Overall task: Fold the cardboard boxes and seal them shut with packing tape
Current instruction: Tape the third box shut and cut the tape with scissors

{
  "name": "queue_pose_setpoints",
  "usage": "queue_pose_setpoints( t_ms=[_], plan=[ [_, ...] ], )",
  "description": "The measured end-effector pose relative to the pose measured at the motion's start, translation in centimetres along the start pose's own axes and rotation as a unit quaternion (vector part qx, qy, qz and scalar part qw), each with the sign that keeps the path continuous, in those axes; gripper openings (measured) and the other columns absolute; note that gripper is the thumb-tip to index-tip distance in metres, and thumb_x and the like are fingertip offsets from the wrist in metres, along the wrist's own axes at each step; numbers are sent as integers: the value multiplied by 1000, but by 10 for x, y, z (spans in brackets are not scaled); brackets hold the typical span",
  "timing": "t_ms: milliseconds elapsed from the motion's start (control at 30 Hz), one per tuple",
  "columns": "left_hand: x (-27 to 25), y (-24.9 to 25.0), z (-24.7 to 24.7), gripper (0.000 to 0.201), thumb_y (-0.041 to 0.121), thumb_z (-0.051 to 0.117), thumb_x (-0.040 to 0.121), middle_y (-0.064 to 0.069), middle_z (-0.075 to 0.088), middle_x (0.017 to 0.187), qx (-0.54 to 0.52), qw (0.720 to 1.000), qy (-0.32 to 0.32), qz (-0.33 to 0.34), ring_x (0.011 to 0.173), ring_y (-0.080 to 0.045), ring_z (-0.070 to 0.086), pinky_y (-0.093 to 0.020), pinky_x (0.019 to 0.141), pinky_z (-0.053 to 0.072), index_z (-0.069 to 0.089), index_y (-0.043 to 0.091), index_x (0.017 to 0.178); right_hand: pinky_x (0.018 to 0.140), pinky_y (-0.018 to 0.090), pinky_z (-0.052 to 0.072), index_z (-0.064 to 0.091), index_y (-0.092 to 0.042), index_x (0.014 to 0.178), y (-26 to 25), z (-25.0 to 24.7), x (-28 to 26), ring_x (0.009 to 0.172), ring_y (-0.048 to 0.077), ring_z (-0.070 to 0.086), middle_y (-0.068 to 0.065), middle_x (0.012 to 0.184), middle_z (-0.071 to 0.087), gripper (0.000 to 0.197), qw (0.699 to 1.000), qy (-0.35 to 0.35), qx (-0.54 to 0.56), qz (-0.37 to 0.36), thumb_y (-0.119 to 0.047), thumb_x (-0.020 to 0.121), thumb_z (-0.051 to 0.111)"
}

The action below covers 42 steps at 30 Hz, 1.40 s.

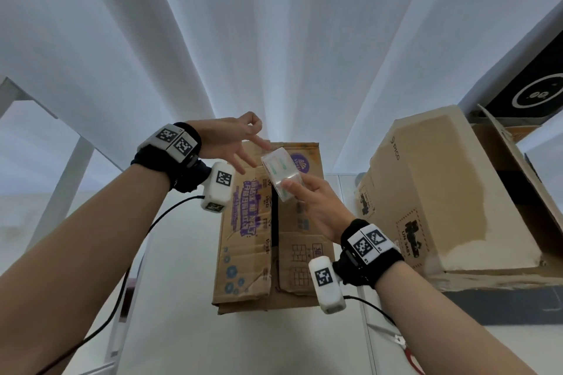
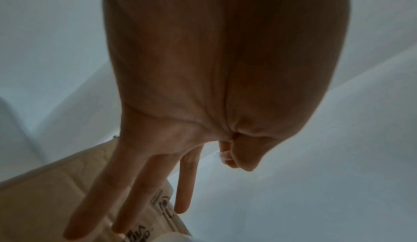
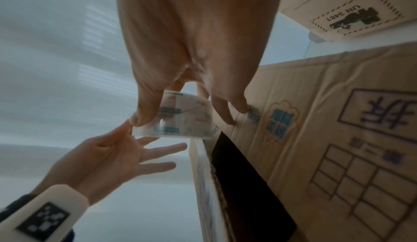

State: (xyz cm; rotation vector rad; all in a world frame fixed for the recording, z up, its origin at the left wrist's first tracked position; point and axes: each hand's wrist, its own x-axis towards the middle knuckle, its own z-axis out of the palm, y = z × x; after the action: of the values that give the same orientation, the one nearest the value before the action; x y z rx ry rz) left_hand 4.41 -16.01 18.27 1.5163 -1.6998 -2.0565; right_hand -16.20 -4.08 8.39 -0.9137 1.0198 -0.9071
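- Two hands of mine are hovering above the printed cardboard box [image 1: 268, 222], whose top flaps are lying folded down with a dark gap between them.
- I am gripping the roll of clear packing tape [image 1: 281, 173] in my right hand [image 1: 316, 207], thumb on one face, fingers curled behind it.
- I am pinching thumb and forefinger of my left hand [image 1: 227, 143] together right at the roll's edge; whether they are catching the tape end I cannot tell. The other three fingers are spreading out straight.
- Standing to the right, on the white table [image 1: 170, 344], is a second, larger cardboard box [image 1: 441, 192] with a flap open.
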Motion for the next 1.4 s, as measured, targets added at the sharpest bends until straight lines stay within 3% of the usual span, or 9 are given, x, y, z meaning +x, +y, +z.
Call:
queue_pose_setpoints(
  t_ms=[233, 367, 500, 667, 833, 1033, 1133, 1233, 1400],
  plan=[
    [32, -22, -7, 25, 38, 37, 107, -16, 54, 139, -82, 996, -19, -30, 105, -47, 65, -43, 65, 51, 30, 23, 88, 110, 55, 37, 69, -20, 123, -1, 1, 3, 124, 33, 56, 8, 126, 67, 55, 998, 7, -46, 29, -59, 84, 67],
    [46, -28, -11, 25, 37, 36, 107, -16, 53, 138, -89, 995, -16, -39, 104, -48, 66, -56, 80, 48, 31, 23, 87, 106, 44, 39, 71, -15, 119, -1, 3, 6, 121, 28, 59, 7, 118, 71, 50, 998, 5, -55, 32, -52, 87, 62],
    [54, -27, -17, 24, 36, 36, 107, -16, 55, 139, -57, 997, -32, -46, 102, -50, 66, -48, 70, 47, 31, 22, 89, 89, 19, 44, 71, -7, 117, 4, 9, 8, 106, 7, 66, 4, 113, 74, 41, 995, 16, -93, 39, -39, 96, 58],
    [57, 3, -18, 14, 30, 38, 107, -13, 54, 135, 47, 998, -14, -48, 109, -52, 61, -54, 72, 51, 34, 22, 96, 96, 27, 46, 74, -9, 112, 1, 8, 18, 116, 13, 61, 0, 123, 70, 46, 991, 63, -114, 9, -46, 87, 65],
    [70, 21, -16, 13, 31, 36, 108, -12, 57, 127, 157, 986, 10, -63, 110, -49, 61, -61, 87, 49, 33, 19, 108, 73, 17, 42, 76, -12, 108, 7, 1, 24, 90, -2, 61, -3, 114, 72, 41, 985, 72, -155, 20, -47, 93, 61],
    [103, 11, -18, 10, 23, 45, 104, -8, 57, 106, 214, 970, 108, 31, 89, -23, 64, -33, 74, 55, 43, 13, 105, 90, 29, 50, 78, -24, 100, 11, -5, 42, 114, 13, 55, -6, 119, 59, 70, 963, 105, -247, 33, -84, 69, 59],
    [118, 1, -26, 11, 21, 55, 100, -8, 59, 101, 233, 960, 139, 64, 83, -18, 61, -25, 67, 52, 52, 11, 99, 83, 20, 46, 69, -15, 119, 11, -8, 46, 118, 11, 47, -6, 127, 44, 72, 952, 75, -293, 49, -65, 68, 76],
    [128, -8, -32, 12, 21, 63, 97, -10, 63, 96, 235, 957, 152, 78, 78, -16, 62, -25, 67, 53, 59, 10, 94, 100, 30, 47, 68, -11, 122, 8, -10, 48, 122, 17, 46, -1, 130, 43, 54, 937, 54, -342, 44, -40, 78, 82],
    [140, -16, -33, 12, 16, 69, 92, -11, 65, 91, 210, 957, 180, 85, 70, -14, 64, -34, 77, 60, 65, 5, 94, 108, 40, 45, 74, -22, 115, -1, -7, 52, 124, 17, 50, 2, 134, 47, 55, 934, 30, -349, 69, -55, 71, 82]
  ],
)
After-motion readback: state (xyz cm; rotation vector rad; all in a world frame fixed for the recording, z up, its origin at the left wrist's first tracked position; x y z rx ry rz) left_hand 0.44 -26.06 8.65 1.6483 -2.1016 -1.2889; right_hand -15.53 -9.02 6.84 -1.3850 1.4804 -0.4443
